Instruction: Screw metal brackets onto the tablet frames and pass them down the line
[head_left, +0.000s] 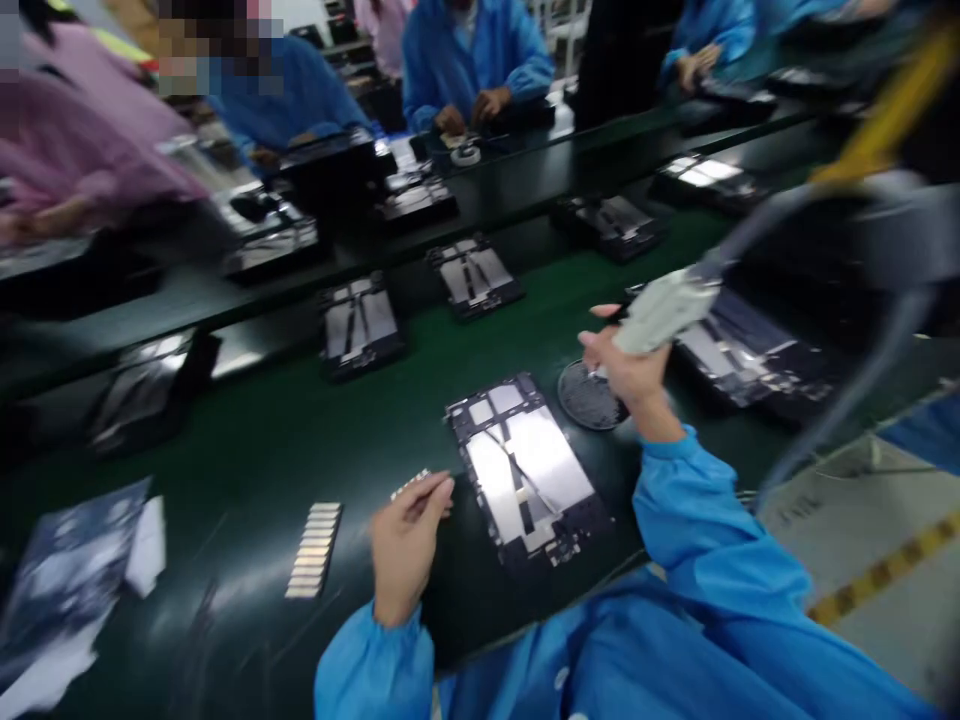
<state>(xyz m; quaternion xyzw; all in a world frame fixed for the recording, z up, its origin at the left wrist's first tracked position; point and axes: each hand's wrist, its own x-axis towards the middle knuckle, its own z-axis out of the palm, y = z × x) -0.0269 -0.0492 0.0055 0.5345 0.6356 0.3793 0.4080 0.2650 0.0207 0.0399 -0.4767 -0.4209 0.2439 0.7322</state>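
My right hand (634,375) is wrapped round a pale grey power screwdriver (667,310) with a cable at its back end. Its tip points down at a round dark dish (589,395) of small parts, probably screws. My left hand (409,540) is closed, thumb and fingertips together; whatever they pinch is hidden. Just behind those fingers lies a small strip of light pieces (411,483), partly covered. Between my hands an opened tablet-like device (529,465) lies flat, with silver battery panels and dark flat cables showing.
Another light-striped strip (313,550) lies left of my left hand. Bagged material (71,570) with white paper is at the far left. More opened devices (360,325) sit along the green bench (262,430). A grey cable (847,400) hangs at right. Co-workers sit across the bench.
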